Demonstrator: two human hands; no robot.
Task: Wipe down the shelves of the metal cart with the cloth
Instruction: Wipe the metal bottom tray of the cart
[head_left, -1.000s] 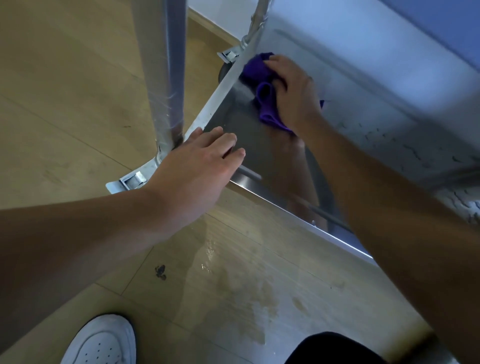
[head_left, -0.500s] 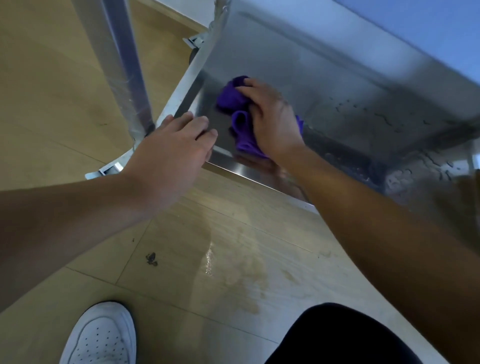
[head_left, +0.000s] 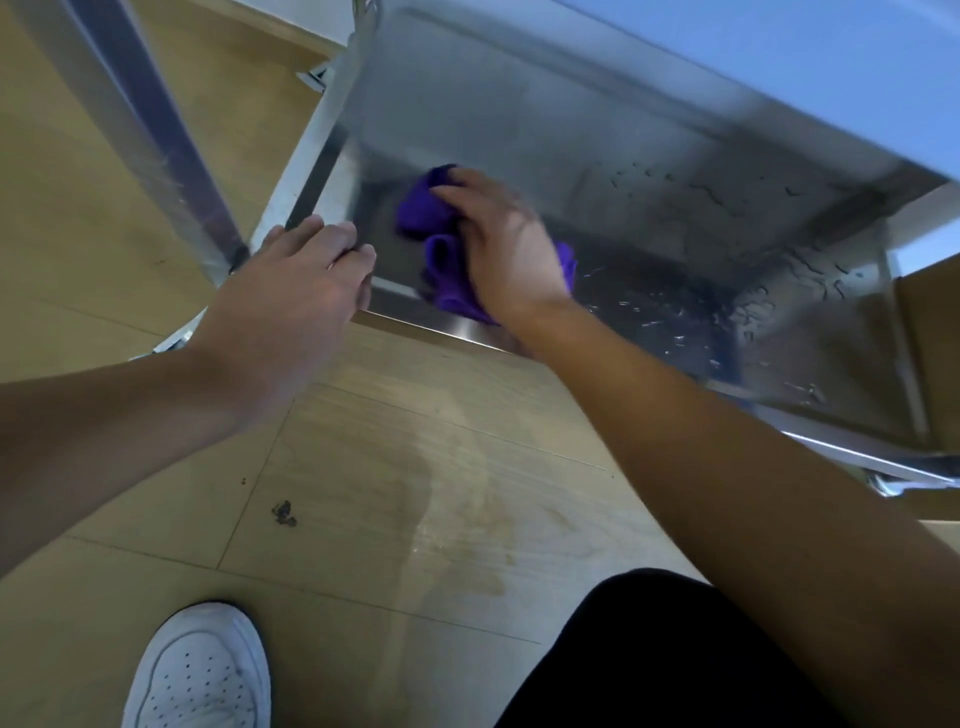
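Pale wood floor (head_left: 415, 493) is seen beneath the cart's wet steel shelf (head_left: 519, 104). Near the shelf's front left corner, a bunched purple cloth (head_left: 421, 208) is gripped and pressed down by the right hand (head_left: 504, 249), fingers curled over it. The corner's rim is touched by the left hand (head_left: 291, 301), fingers nearly straight, nothing held.

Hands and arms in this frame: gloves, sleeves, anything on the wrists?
Both bare. The left hand and right hand have no gloves. The left forearm and right forearm show no sleeve out to the frame edges. No watch, band or marking is visible on either wrist.
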